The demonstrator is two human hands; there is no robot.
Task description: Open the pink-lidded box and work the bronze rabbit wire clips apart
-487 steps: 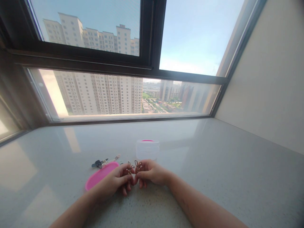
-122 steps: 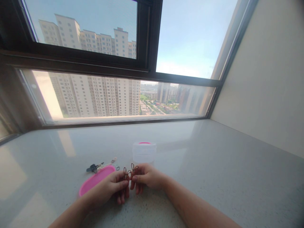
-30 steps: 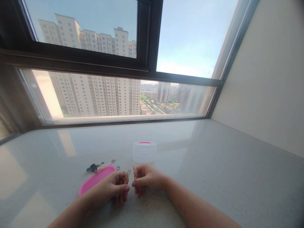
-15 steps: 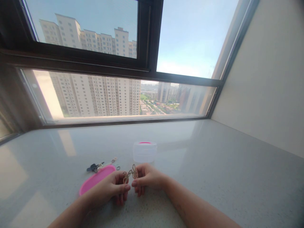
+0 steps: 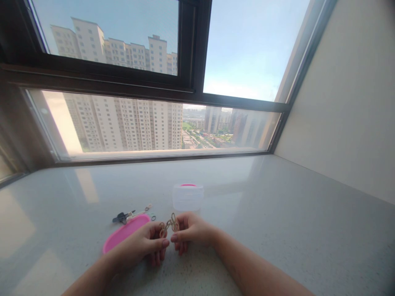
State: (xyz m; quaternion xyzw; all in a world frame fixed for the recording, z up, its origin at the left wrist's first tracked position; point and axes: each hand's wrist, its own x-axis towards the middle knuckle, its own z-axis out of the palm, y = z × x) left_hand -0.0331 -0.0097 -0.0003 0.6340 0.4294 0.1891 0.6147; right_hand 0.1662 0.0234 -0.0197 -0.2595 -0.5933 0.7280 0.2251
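Observation:
My left hand (image 5: 145, 246) and my right hand (image 5: 190, 231) rest close together on the speckled stone sill (image 5: 277, 230), fingers curled. Between their fingertips they pinch small looped metal wire pieces (image 5: 169, 224), which meet or cross above the gap between the hands. Whether the pieces are linked I cannot tell. A pink oval lid (image 5: 125, 232) lies just left of my left hand. Right behind my right hand stands a small clear plastic tub (image 5: 187, 197) with a pink base.
Beyond the pink lid lie a small dark tool with a pale handle (image 5: 131, 214) and a tiny ring (image 5: 153, 218). A wide window (image 5: 154, 123) closes the back of the sill. A plain wall (image 5: 345, 115) rises on the right.
A second ago the wire pieces stood apart, one in each hand; now they touch and cross between the fingertips. The hands have barely shifted; lid, tub and tool lie as before.

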